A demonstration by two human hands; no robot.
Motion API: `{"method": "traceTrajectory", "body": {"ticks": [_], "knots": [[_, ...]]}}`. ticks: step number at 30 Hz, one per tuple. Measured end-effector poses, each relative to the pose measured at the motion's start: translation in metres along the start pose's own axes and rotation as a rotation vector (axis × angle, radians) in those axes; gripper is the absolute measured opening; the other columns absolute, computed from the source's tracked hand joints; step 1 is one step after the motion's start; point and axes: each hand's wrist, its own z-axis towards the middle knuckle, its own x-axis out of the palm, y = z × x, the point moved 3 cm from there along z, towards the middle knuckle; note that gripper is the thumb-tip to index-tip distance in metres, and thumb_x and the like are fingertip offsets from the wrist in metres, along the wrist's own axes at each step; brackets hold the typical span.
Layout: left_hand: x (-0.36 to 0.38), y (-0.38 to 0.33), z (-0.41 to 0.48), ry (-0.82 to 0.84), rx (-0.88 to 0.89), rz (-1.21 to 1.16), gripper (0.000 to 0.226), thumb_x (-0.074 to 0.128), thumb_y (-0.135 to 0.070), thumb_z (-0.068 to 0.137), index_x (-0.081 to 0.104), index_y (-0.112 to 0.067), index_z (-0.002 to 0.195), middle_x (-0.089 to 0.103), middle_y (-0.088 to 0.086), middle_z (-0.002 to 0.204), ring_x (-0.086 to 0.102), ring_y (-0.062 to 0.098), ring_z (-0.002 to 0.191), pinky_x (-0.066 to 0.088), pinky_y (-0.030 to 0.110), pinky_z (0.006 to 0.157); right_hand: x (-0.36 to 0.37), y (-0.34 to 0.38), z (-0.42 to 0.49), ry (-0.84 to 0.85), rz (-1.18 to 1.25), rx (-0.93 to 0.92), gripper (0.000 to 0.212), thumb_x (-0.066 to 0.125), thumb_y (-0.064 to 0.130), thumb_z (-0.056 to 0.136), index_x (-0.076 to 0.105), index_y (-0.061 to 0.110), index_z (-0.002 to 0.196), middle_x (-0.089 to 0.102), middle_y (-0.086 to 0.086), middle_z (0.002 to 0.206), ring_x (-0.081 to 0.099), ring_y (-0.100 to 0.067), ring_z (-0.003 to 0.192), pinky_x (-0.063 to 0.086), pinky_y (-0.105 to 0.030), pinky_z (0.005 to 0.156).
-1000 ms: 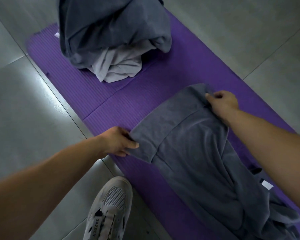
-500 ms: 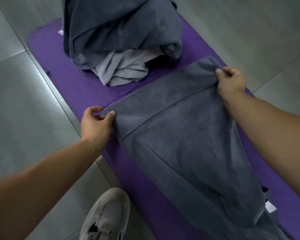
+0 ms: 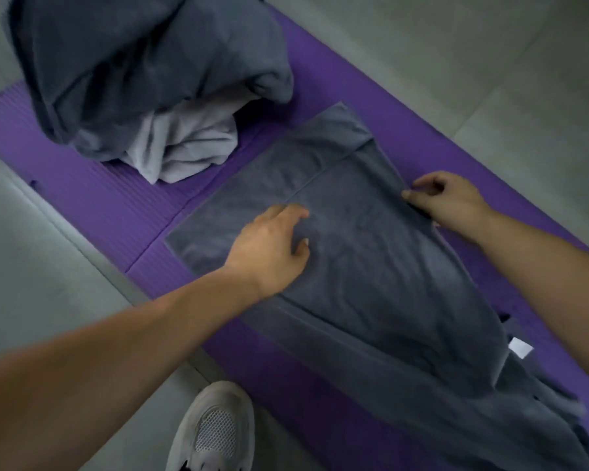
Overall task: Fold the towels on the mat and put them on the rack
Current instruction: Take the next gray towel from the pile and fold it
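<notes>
A dark grey towel lies spread along the purple mat, its far end flat and its near end bunched at the lower right with a white tag showing. My left hand rests flat on the towel's middle, fingers apart. At the towel's right edge, my right hand pinches the cloth between thumb and fingers. At the far end of the mat sits a heap of unfolded towels: a dark grey one over a light grey one. No rack is in view.
The mat lies diagonally on a grey tiled floor. My white shoe stands on the floor just off the mat's near left edge.
The towel's far end was pulled out toward the heap and laid flat. My left hand let go of the left corner and moved onto the towel's middle. My right hand slid back along the right edge.
</notes>
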Motion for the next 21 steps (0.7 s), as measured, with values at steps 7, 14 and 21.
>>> {"method": "traceTrajectory", "body": {"ticks": [7, 14, 21], "knots": [[0.062, -0.094, 0.069, 0.247, 0.429, 0.195, 0.030, 0.056, -0.021, 0.094, 0.063, -0.021, 0.123, 0.064, 0.005, 0.123, 0.059, 0.028, 0.115, 0.047, 0.036, 0.093, -0.034, -0.079, -0.060, 0.140, -0.309, 0.108, 0.032, 0.076, 0.054, 0.080, 0.067, 0.023, 0.081, 0.067, 0.008, 0.078, 0.063, -0.013, 0.075, 0.049, -0.030, 0.068], [0.110, -0.158, 0.114, 0.458, 0.778, 0.280, 0.045, 0.060, -0.032, 0.096, 0.050, -0.020, 0.138, 0.055, 0.000, 0.141, 0.048, 0.023, 0.130, 0.035, 0.039, 0.110, -0.036, -0.099, -0.082, 0.007, 0.077, 0.047, 0.021, 0.068, 0.023, 0.092, 0.056, 0.019, 0.075, 0.051, 0.010, 0.061, 0.043, -0.003, 0.053, 0.037, -0.024, 0.055], [0.113, -0.171, 0.143, 0.666, 0.675, 0.151, 0.015, 0.056, -0.034, 0.102, 0.051, -0.020, 0.101, 0.059, -0.007, 0.087, 0.056, 0.012, 0.078, 0.042, 0.029, 0.064, -0.050, -0.096, -0.114, 0.114, 0.680, 0.312, 0.018, 0.079, 0.023, 0.083, 0.062, 0.018, 0.081, 0.063, 0.000, 0.072, 0.057, -0.014, 0.061, 0.049, -0.026, 0.054]]}}
